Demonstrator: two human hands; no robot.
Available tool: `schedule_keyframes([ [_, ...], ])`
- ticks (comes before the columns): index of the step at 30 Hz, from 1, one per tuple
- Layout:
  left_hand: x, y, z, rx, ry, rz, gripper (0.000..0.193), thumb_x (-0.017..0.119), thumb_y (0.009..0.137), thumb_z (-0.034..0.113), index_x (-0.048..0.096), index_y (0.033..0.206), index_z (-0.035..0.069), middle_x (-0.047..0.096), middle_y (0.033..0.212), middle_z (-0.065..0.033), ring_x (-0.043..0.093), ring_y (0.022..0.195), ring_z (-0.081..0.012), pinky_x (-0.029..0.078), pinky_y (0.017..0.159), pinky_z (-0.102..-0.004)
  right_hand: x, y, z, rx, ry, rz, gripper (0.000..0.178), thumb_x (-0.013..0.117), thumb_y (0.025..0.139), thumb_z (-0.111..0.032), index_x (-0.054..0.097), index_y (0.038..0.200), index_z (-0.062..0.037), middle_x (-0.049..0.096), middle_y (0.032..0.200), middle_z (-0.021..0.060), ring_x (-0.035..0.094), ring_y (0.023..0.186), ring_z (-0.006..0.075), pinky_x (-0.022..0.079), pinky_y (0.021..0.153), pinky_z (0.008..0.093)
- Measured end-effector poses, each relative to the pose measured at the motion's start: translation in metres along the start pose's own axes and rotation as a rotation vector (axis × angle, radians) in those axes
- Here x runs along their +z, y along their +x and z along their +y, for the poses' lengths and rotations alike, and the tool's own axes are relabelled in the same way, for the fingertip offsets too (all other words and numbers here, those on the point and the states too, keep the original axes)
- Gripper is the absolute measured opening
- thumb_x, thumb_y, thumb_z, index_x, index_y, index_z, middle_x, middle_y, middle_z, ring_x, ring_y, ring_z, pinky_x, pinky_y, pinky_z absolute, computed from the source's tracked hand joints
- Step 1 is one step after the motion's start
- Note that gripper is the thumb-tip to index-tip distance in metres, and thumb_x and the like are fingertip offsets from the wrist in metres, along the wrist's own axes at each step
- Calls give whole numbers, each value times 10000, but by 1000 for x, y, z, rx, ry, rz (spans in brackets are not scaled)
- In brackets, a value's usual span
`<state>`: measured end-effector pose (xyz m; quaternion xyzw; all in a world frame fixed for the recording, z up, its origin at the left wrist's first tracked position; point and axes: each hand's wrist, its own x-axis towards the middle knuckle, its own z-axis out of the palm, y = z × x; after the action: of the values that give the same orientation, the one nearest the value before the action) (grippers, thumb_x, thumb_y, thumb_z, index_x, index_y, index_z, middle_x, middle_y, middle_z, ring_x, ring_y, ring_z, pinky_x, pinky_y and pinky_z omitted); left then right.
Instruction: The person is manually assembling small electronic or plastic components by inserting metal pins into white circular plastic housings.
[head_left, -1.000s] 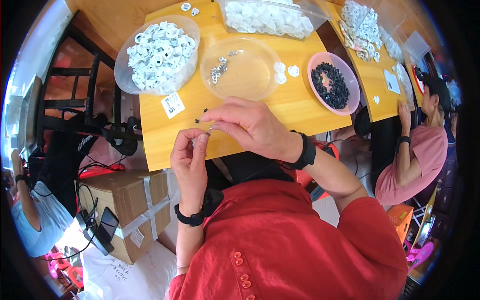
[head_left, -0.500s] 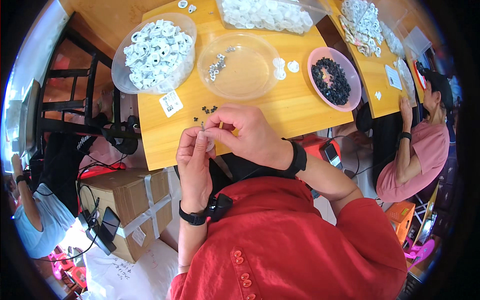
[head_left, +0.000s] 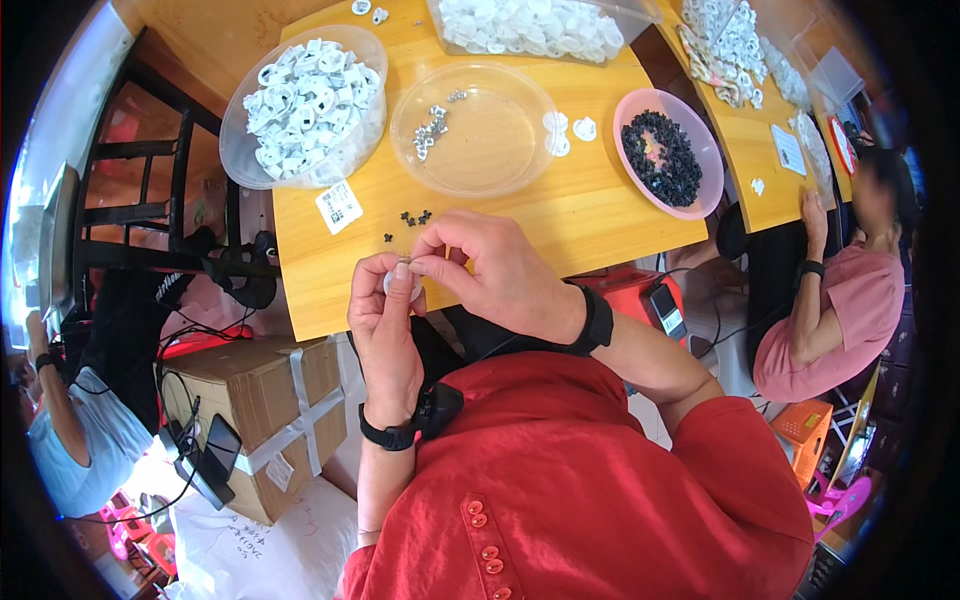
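Note:
Near the table's front edge, my left hand (head_left: 385, 310) pinches a small round white plastic part (head_left: 402, 284) between thumb and fingers. My right hand (head_left: 490, 268) meets it from the right, its thumb and index finger closed at the top of the same part; whether a smaller piece is between them I cannot make out. Just beyond my fingers lie several small black pieces (head_left: 415, 218) on the wooden table (head_left: 580, 235). Farther off stands a shallow clear round tray (head_left: 480, 185) with small metallic pieces (head_left: 432, 132) at its left.
A clear tub of white parts (head_left: 310, 105) stands far left, beside a label (head_left: 339, 206). At right is a pink bowl (head_left: 708, 165) of black pieces. A bin of white parts (head_left: 530, 28) sits at the back. A person in pink (head_left: 835, 310) sits at right; a cardboard box (head_left: 265, 410) stands lower left.
The white part has turned in my fingers, so more of its round face shows. The thin piece that stood up at my fingertips no longer shows clearly. Both hands stay together.

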<state>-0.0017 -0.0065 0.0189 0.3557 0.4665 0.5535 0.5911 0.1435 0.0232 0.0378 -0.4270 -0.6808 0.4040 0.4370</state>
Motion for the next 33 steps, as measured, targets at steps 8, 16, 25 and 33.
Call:
schedule_keyframes([
  [8,-3,2,-2,-54,-91,-45,56,548,932,123,555,970,83,553,819,25,471,710,-50,380,628,-198,2,-2,3,6,24,42,103,600,822,-81,563,825,15,572,732,155,596,659,299,464,588,361],
  [16,-7,5,-1,-124,-196,-64,126,498,959,177,565,973,72,581,878,3,505,736,-69,396,623,-218,9,-8,16,280,429,43,132,611,857,-101,602,874,30,596,678,31,504,585,41,420,520,225],
  [25,-4,6,3,-178,-202,-6,122,520,950,160,573,996,60,582,886,0,499,727,-65,400,634,-209,5,-8,13,234,233,29,126,624,838,-101,611,829,24,585,641,36,523,574,54,417,511,230],
  [33,-8,8,-4,-123,-176,-24,82,582,913,104,602,983,68,598,864,16,497,698,-46,401,617,-189,9,-8,12,-38,-54,142,91,622,811,-82,577,801,-4,581,719,127,608,622,261,459,543,329],
])
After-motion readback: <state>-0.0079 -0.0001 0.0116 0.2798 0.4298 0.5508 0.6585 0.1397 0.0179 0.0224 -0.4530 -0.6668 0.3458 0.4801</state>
